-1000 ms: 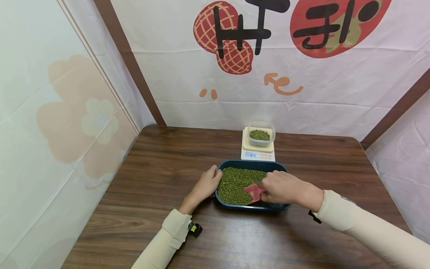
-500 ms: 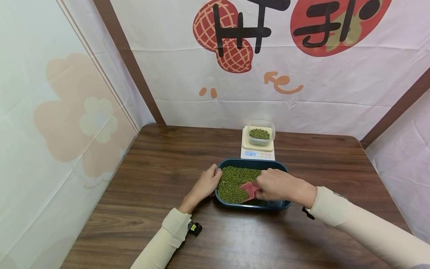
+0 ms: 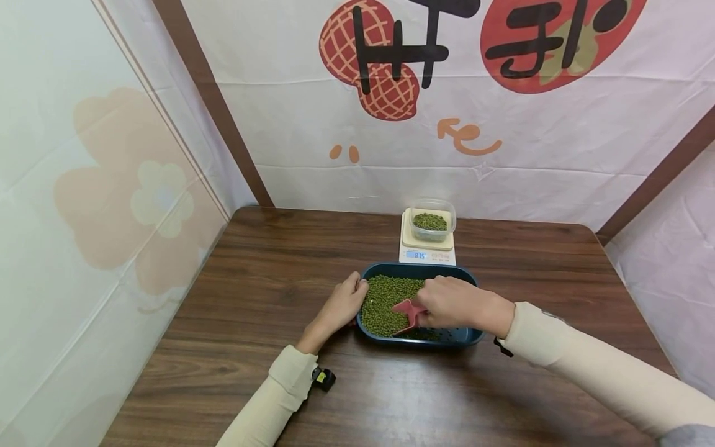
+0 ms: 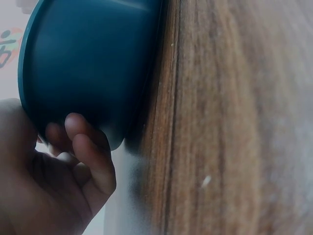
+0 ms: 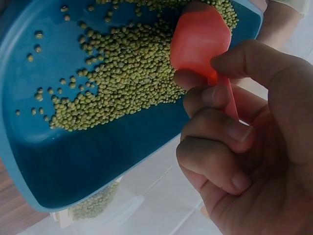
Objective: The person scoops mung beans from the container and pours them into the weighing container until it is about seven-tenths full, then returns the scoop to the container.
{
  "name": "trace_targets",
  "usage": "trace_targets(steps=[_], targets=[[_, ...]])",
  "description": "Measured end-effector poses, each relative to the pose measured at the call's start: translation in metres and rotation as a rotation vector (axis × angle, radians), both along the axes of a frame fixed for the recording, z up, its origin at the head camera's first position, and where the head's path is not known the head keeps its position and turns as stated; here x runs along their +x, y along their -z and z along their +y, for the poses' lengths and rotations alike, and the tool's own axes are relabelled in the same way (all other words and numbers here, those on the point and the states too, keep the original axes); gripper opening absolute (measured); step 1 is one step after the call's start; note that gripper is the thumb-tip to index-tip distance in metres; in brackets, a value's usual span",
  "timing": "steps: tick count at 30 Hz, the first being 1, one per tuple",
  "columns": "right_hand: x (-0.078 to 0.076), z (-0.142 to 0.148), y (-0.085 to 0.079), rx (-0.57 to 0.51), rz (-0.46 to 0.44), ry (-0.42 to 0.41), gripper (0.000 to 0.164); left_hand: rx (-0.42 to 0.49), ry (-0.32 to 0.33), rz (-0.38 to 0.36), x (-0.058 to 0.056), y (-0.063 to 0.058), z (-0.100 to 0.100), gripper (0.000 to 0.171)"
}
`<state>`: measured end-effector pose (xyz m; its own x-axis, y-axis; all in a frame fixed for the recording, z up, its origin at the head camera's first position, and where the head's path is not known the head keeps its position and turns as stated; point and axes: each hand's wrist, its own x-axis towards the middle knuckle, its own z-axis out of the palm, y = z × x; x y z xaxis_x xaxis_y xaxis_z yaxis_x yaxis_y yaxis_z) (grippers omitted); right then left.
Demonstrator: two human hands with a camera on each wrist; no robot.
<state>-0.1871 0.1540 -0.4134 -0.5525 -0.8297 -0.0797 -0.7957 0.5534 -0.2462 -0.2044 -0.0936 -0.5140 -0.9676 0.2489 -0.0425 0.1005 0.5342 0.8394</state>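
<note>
A dark blue oblong tub [image 3: 470,277] holds green mung beans [image 3: 381,301], heaped toward its left end. My left hand [image 3: 342,304] grips the tub's left end; the left wrist view has curled fingers [image 4: 93,156] against the tub's outer wall [image 4: 88,58]. Inside the tub, my right hand [image 3: 454,303] holds a pink scoop [image 3: 410,311] by its handle, with the blade in the beans and pointing left. The right wrist view shows thumb and fingers pinching the handle of the scoop [image 5: 200,41]. Scattered beans lie on the tub's bare floor at the right.
Just behind the tub, a white kitchen scale [image 3: 427,255] with a lit display bears a clear plastic container [image 3: 433,236] of mung beans. All stand on a brown wooden table [image 3: 290,273]. A printed cloth [image 3: 313,186] hangs behind the table's back edge.
My right hand has moved left with the scoop, pushing it further into the beans. More of the tub's floor shows at the right. The left hand stays at the tub's end.
</note>
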Motion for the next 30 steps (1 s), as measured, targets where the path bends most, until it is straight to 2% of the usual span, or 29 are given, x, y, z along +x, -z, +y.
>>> trace_targets(steps=[6, 19, 30], targets=[[-0.002, -0.005, 0.001, 0.008, -0.004, -0.002, 0.013, 0.004, -0.001, 0.003, 0.0, 0.0, -0.001, 0.031], [-0.004, -0.014, 0.006, 0.012, -0.021, 0.004, 0.011, -0.003, -0.011, 0.004, 0.0, -0.001, 0.0, 0.032], [-0.006, -0.027, 0.011, 0.046, 0.002, -0.033, 0.015, 0.002, -0.017, -0.009, 0.0, 0.0, 0.001, 0.031]])
